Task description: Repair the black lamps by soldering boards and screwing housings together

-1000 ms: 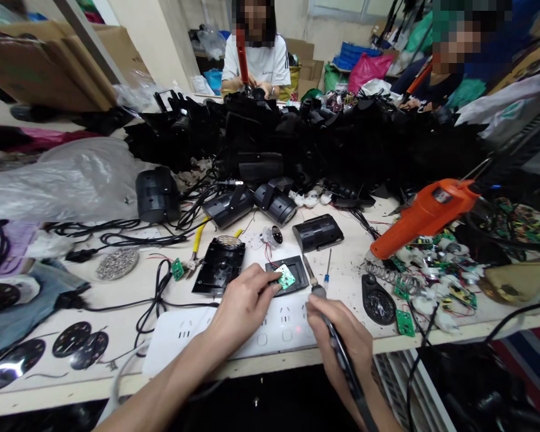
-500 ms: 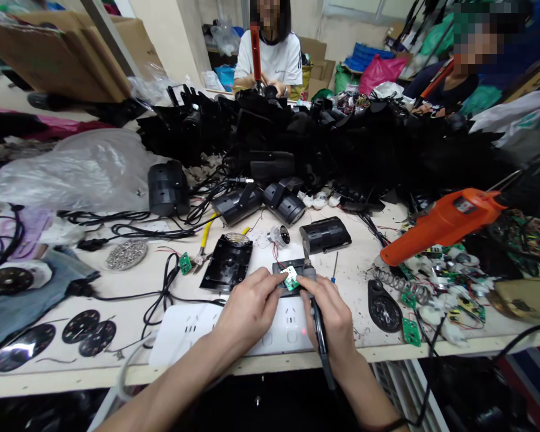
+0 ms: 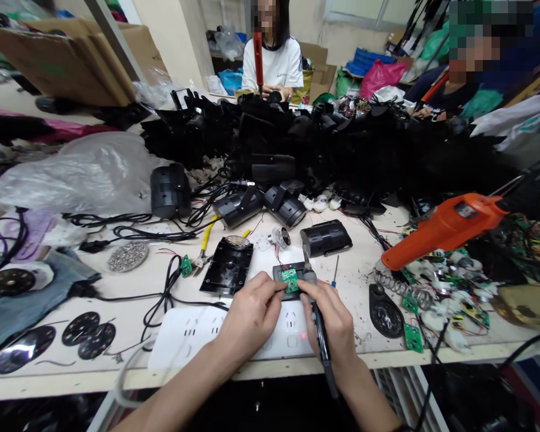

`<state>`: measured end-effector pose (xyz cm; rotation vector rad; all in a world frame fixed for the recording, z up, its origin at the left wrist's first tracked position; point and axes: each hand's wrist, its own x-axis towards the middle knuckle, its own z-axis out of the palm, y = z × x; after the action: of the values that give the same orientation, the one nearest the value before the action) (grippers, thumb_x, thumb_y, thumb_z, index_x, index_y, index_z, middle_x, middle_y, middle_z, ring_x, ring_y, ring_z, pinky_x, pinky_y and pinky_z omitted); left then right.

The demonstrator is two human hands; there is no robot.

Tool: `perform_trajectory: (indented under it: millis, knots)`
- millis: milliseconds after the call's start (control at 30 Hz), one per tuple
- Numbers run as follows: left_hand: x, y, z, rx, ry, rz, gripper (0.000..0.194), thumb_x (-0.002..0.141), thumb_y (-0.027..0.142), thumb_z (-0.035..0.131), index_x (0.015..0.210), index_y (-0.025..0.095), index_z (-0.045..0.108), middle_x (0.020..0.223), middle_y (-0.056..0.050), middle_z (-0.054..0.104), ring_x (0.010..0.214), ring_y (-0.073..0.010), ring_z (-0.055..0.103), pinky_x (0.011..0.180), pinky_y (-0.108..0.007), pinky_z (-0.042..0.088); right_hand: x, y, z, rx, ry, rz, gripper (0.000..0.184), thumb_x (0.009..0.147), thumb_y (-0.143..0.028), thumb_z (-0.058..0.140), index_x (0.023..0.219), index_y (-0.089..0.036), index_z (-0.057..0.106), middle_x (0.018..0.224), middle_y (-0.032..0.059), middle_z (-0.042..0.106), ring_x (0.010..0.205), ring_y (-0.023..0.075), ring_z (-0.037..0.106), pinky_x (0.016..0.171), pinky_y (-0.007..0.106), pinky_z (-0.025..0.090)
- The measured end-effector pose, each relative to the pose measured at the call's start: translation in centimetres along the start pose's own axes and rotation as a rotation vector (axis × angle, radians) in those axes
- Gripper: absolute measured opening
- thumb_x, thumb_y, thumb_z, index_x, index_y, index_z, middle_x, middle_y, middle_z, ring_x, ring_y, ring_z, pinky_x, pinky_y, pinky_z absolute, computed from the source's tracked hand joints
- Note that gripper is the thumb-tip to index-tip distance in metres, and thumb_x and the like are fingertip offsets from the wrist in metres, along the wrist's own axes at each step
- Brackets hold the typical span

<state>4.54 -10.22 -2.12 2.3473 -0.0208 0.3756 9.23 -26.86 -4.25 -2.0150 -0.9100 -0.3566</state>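
Between my hands is a small green circuit board [image 3: 290,279], above a dark flat block [image 3: 279,272]. Thin red wires run from it toward a clear round lamp part [image 3: 279,238]. The fingertips of my left hand [image 3: 255,305] pinch the board's left edge. My right hand [image 3: 331,309] holds a soldering iron [image 3: 318,321], its tip pointing away from me; that index finger reaches the board's right edge. Close by lie an open black housing half [image 3: 227,265], a black housing [image 3: 326,237] and a small blue-handled screwdriver [image 3: 335,273].
A white power strip [image 3: 184,342] lies under my wrists. Yellow-handled pliers [image 3: 206,240] are to the left. At right, an orange electric screwdriver [image 3: 445,231] hangs over loose boards and a spring [image 3: 405,289]. Black parts [image 3: 342,144] are heaped behind; two people sit beyond.
The circuit board has tilted between my fingers: its bright, glaring face now shows green with components. My hands stay nearly in place, the soldering iron still in my right hand.
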Motion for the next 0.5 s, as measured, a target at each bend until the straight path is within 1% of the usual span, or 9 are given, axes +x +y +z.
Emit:
perform_trajectory:
  millis: [100, 200, 400, 500]
  knots:
    - [0.2, 0.2, -0.4, -0.041, -0.02, -0.058, 0.026, 0.091, 0.019, 0.047, 0.097, 0.012, 0.071, 0.076, -0.005, 0.06, 0.067, -0.0147, 0.06, 0.063, -0.025, 0.049, 0.2, -0.3, 0.0, 0.013, 0.02, 0.043, 0.031, 0.094, -0.008, 0.049, 0.121, -0.019, 0.061, 0.102, 0.0103, 0.063, 0.101, 0.0233, 0.06, 0.089, 0.039, 0.051]
    - [0.2, 0.4, -0.8, -0.076, -0.03, -0.101, 0.025, 0.091, 0.022, 0.049, 0.098, 0.013, 0.072, 0.075, -0.004, 0.059, 0.066, -0.0141, 0.059, 0.062, -0.024, 0.048, 0.5, -0.6, -0.1, 0.031, 0.011, 0.069, 0.03, 0.095, -0.01, 0.049, 0.121, -0.018, 0.061, 0.102, 0.0105, 0.063, 0.1, 0.0233, 0.06, 0.088, 0.038, 0.052]
    - [0.5, 0.6, -1.3, -0.081, -0.044, -0.134, 0.03, 0.091, 0.024, 0.047, 0.1, 0.013, 0.073, 0.073, -0.004, 0.057, 0.067, -0.0149, 0.059, 0.062, -0.026, 0.047, 1.2, -0.8, -0.1, 0.041, 0.01, 0.047, 0.031, 0.096, -0.009, 0.046, 0.122, -0.019, 0.059, 0.103, 0.0104, 0.063, 0.1, 0.0233, 0.061, 0.088, 0.04, 0.051]
    - [0.7, 0.5, -1.4, -0.101, -0.065, -0.176, 0.032, 0.091, 0.028, 0.047, 0.103, 0.014, 0.073, 0.074, -0.004, 0.058, 0.069, -0.0159, 0.06, 0.064, -0.027, 0.047, 1.3, -0.5, 0.1, 0.052, -0.026, 0.038, 0.032, 0.096, -0.011, 0.046, 0.124, -0.019, 0.058, 0.106, 0.011, 0.063, 0.102, 0.0242, 0.06, 0.091, 0.041, 0.051]
